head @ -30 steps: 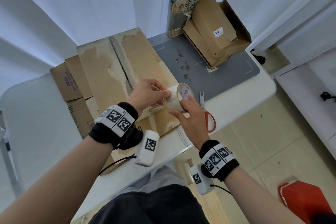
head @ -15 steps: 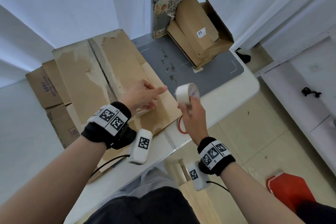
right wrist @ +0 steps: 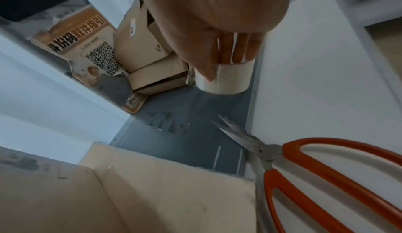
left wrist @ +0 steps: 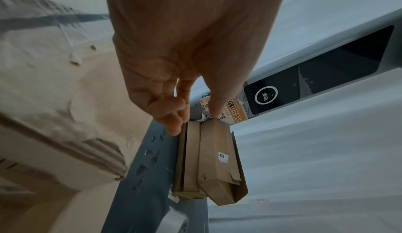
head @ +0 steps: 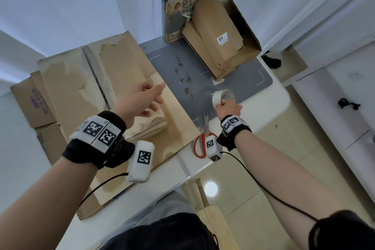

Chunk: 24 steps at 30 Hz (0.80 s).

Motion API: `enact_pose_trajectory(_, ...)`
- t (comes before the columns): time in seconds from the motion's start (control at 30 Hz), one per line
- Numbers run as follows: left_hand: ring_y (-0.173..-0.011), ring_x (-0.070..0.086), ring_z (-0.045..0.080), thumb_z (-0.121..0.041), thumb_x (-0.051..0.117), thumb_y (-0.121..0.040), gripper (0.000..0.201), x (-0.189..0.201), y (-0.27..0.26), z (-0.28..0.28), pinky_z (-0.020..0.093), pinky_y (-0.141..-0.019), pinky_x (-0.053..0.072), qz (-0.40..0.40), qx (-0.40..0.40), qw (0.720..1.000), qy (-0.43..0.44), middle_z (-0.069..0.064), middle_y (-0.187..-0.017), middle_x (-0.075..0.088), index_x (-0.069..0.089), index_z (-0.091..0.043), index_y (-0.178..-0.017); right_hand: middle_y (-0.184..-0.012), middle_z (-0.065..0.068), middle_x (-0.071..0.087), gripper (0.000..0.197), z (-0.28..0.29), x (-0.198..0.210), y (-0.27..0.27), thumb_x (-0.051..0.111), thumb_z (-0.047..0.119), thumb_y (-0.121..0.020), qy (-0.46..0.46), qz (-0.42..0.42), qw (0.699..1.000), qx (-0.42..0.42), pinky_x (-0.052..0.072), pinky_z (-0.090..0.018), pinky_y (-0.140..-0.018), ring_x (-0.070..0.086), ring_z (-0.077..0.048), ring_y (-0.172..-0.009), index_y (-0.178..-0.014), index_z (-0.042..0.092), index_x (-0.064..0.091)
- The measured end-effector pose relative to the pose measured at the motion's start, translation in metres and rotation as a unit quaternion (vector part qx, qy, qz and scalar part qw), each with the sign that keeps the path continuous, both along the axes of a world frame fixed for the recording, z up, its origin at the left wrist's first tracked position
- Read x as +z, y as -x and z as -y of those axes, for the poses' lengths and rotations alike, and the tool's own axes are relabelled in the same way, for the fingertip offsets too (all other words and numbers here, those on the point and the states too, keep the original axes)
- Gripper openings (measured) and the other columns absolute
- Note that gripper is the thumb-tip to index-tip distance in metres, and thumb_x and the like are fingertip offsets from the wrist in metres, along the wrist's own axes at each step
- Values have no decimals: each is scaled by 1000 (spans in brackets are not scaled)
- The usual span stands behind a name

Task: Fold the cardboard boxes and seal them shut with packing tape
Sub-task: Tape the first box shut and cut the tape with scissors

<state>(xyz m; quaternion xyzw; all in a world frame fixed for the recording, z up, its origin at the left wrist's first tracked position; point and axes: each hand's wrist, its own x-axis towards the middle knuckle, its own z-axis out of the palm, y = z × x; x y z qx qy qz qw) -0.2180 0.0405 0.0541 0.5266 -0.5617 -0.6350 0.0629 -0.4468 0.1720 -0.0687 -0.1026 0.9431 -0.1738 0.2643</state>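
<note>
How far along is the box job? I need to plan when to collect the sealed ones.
Done: nothing looks sealed; the flattened cardboard lies flat on the table, and the boxes by the poster show open flaps. In hand: the right hand grips the tape roll over the grey mat; the left hand is open above the cardboard. Left: folding, taping and cutting, with the scissors lying unused.

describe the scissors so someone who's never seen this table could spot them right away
Start at the grey mat on the white table. At its near edge, just right of the flattened cardboard sheet, lie the scissors, blades pointing away over the mat. Their orange-red loop handles are the only bright colour among the brown boxes.
</note>
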Motion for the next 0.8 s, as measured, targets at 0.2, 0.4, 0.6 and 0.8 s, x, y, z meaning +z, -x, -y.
enact_pose_trajectory(0.2, -67, 54, 12, -51, 55, -96, 46, -2, -1, 18, 23, -56, 42, -3, 13, 1000, 12, 3, -97, 70, 63, -8, -112, -129, -10, 63, 28, 18, -9, 9, 58, 7, -93, 42, 31, 999, -14, 44, -27, -78, 62, -32, -109, -119, 11, 68)
enact_pose_trajectory(0.4, -66, 54, 10, -46, 54, -98, 36, 8, -27, 31, 23, -57, 43, -14, 38, 999, 32, -2, -89, 68, 68, -13, -103, -117, -22, 67, 24, 27, -6, -6, 52, 4, -96, 80, 3, 997, -19, 49, -32, -92, 63, -37, -106, -111, -3, 70)
enact_pose_trajectory(0.6, -61, 53, 8, -34, 60, -97, 26, 14, -86, 33, 20, -55, 43, -29, 85, 994, 60, 0, -86, 66, 69, -11, -101, -95, -2, 60, 19, 56, 31, -57, 57, 6, -88, 266, -38, 963, 34, 48, -31, -81, 55, -18, -83, -106, 12, 60)
enact_pose_trajectory(0.8, -67, 58, 11, -24, 70, -91, 18, -2, -147, 13, 18, -56, 49, 20, 86, 991, 99, 3, -83, 65, 69, -8, -100, -72, 6, 56, 7, 62, 79, -161, 57, 7, -89, 358, -3, 903, 238, 37, -8, -59, 48, -3, -64, -91, 9, 63)
